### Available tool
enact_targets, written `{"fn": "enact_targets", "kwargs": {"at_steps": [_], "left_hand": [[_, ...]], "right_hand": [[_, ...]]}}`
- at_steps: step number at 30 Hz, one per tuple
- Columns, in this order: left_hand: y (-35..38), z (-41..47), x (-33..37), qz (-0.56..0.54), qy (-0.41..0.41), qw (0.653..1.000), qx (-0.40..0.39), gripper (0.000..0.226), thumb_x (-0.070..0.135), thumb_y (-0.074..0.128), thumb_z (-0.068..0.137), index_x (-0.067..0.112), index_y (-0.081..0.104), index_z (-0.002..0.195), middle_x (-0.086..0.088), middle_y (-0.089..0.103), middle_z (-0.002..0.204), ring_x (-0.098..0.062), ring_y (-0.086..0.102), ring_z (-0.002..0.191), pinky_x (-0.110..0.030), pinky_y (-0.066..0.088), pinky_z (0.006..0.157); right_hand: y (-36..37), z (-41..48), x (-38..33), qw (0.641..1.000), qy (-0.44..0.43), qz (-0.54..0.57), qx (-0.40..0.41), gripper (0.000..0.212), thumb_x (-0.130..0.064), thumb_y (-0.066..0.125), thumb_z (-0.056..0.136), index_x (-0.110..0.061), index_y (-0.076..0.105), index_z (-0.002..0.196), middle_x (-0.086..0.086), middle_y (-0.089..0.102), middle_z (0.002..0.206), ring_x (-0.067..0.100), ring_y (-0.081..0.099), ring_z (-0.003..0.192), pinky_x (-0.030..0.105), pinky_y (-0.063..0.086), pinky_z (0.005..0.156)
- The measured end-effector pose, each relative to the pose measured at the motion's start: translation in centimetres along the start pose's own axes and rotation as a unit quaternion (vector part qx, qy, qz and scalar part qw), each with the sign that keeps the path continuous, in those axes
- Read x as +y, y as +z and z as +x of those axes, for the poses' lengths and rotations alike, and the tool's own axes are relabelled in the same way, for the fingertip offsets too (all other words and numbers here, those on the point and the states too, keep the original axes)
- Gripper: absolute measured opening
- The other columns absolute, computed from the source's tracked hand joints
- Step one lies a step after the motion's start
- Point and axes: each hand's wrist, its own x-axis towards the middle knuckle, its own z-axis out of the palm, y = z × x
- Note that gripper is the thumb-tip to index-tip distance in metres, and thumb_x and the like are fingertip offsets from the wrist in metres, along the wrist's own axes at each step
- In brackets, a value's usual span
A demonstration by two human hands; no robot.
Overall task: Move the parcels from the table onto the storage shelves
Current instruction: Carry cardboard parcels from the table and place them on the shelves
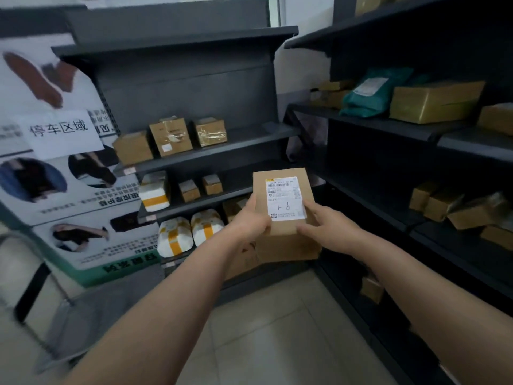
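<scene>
A flat brown cardboard parcel [283,201] is held up in the air just right of the middle of the view, with both bare arms stretched out toward it. The left hand [251,222] grips its lower left edge from seven o'clock, fingers curled round behind the card. The right hand [326,227] pinches the lower right corner from five o'clock, thumb lying on the face beside the white shipping label [286,198], which carries a barcode and a handwritten mark. The parcel stands upright, slightly tilted, and touches no shelf. Directly below it at six o'clock is another brown box [288,250] — whether it rests on the lowest shelf or is carried beneath the parcel is hard to tell. Behind the parcel, from nine to twelve o'clock, stands a dark grey shelf unit [188,87]. It has three brown boxes [170,136] on its middle board, smaller boxes below, and two white padded packs [175,234] with yellow tape lower still. From two to four o'clock a second shelf unit [388,125] holds a green mailer bag [366,91] beside a tan box [435,101]. At nine o'clock hangs a printed poster [69,195] with a paper sign [59,132] stuck on it — pale floor tiles [263,334] lie at six o'clock.
</scene>
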Motion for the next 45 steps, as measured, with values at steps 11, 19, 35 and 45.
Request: {"fn": "enact_targets", "kwargs": {"at_steps": [11,19,35,45], "left_hand": [[-1.0,16.6,5.7,0.003,-0.031,0.997,0.064,0.071,0.009,0.049,0.091,0.045,0.02,0.145,0.014,0.053,0.102,-0.013,0.055,0.09,-0.037,0.053,0.074],[-5.7,31.4,7.3,-0.001,-0.02,0.996,0.085,0.081,0.014,0.051,0.087,0.052,0.009,0.146,0.018,0.046,0.093,-0.017,0.056,0.09,-0.037,0.054,0.067],[-16.6,54.8,12.4,-0.01,0.007,0.989,0.15,0.069,0.014,0.045,0.076,0.049,0.031,0.134,0.011,0.061,0.102,-0.022,0.062,0.092,-0.045,0.057,0.077],[-16.7,65.6,11.3,0.145,-0.003,0.966,0.213,0.034,0.02,0.049,0.095,0.023,0.058,0.127,-0.003,0.063,0.121,-0.02,0.06,0.099,-0.028,0.047,0.079]], "right_hand": [[-4.2,19.9,3.6,0.998,-0.054,0.02,-0.015,0.071,-0.045,0.059,0.086,-0.041,0.025,0.148,-0.01,0.043,0.145,0.016,0.048,0.124,0.029,0.043,0.086],[-4.5,35.4,2.0,0.995,-0.088,0.025,0.026,0.067,-0.04,0.06,0.085,-0.042,0.031,0.145,-0.009,0.052,0.137,0.016,0.053,0.117,0.033,0.047,0.092],[-6.7,63.3,-3.1,0.991,-0.123,0.048,0.034,0.067,-0.042,0.061,0.083,-0.042,0.033,0.144,-0.009,0.052,0.138,0.018,0.052,0.121,0.038,0.045,0.099],[-4.9,76.0,-1.6,0.969,-0.206,-0.132,-0.018,0.052,-0.04,0.046,0.096,-0.03,0.035,0.146,0.0,0.023,0.156,0.028,0.034,0.135,0.032,0.032,0.106]]}}
